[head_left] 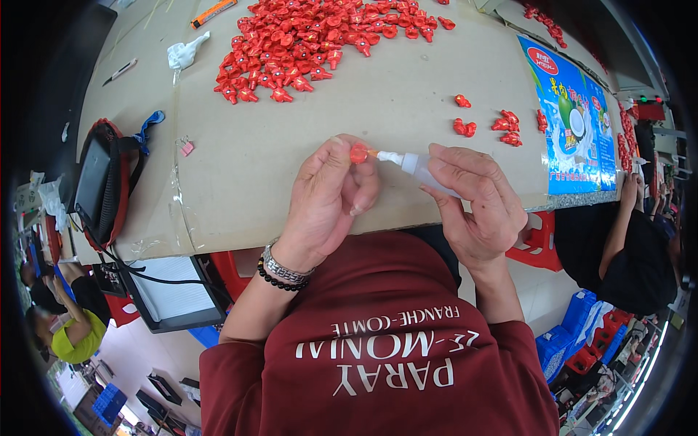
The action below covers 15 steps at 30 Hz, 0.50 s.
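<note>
Between the thumb and fingers of my left hand [323,192] is a small red plastic piece [358,152]. My right hand [480,200] grips a translucent white squeeze bottle [430,173], tilted toward the left. White material wraps its neck, and its narrow tip [374,153] meets or nearly meets the red piece; I cannot tell whether they touch. Beyond my hands lies a big heap of small red plastic pieces [291,43]. A few loose red pieces [507,125] lie to the right of my hands.
A blue printed sheet [574,116] covers the table's right side. At left lie a black case with red trim [105,182], a pink binder clip [186,147], a crumpled white tissue [187,51] and a cutter knife [120,71]. Other people sit at right and far left.
</note>
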Available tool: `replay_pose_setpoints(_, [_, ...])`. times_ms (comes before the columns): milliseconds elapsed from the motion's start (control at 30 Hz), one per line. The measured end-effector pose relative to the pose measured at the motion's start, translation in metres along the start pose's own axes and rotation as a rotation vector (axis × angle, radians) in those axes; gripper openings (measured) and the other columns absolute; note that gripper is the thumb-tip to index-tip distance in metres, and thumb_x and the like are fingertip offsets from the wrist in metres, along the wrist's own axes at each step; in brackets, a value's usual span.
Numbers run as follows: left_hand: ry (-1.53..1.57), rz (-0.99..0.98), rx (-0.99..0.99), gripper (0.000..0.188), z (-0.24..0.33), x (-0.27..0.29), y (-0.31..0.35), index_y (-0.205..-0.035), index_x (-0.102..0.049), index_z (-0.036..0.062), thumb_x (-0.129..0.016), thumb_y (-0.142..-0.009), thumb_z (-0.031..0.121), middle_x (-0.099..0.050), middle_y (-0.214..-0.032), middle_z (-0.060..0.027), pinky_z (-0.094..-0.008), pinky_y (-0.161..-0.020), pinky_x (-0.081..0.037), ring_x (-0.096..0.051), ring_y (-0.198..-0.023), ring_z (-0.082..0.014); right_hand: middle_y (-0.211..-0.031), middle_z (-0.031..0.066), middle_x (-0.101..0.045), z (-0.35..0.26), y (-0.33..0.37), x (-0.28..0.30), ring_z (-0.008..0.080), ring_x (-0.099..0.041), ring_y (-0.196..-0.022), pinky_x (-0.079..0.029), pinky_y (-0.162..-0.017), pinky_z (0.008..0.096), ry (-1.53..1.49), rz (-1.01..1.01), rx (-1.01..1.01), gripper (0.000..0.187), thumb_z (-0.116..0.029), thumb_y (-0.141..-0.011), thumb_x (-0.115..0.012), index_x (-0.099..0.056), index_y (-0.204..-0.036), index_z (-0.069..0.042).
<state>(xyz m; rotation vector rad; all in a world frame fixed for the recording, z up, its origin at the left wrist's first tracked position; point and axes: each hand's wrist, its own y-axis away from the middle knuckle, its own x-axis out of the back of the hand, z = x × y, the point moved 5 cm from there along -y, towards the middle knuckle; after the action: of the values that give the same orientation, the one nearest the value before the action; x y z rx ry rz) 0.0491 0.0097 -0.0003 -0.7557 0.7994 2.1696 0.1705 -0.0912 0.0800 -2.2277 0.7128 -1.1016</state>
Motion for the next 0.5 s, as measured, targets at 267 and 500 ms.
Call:
replay_pose_setpoints(267, [0.014,0.021,-0.024,0.03,0.0004,-0.0003,-0.0004,-0.092,-0.051,0.0062,-0.041,-0.101,0.033,-0.047,-0.064,-0.0034,-0.0232,-0.051,-0.032,-0.038,-0.052,-0.0097,-0.092,0.0194,-0.068,0.0,-0.0004,0.0039,0.0277,-0.067,-0.081,-0.056,-0.07,0.0331,0.04,0.004,0.012,0.032,0.01,-0.062,-0.076,-0.064,-0.091,0.004])
replay_pose_setpoints(500, [0.024,0.008,-0.031,0.028,-0.0003,0.0011,-0.0009,-0.091,-0.053,0.0057,-0.043,-0.101,0.03,-0.048,-0.065,-0.0033,-0.0235,-0.051,-0.032,-0.039,-0.052,-0.0098,-0.092,0.0189,-0.068,0.0016,-0.0002,0.0041,0.0271,-0.067,-0.081,-0.056,-0.069,0.0328,0.037,0.003,0.011,0.031,0.011,-0.063,-0.075,-0.064,-0.091,0.004])
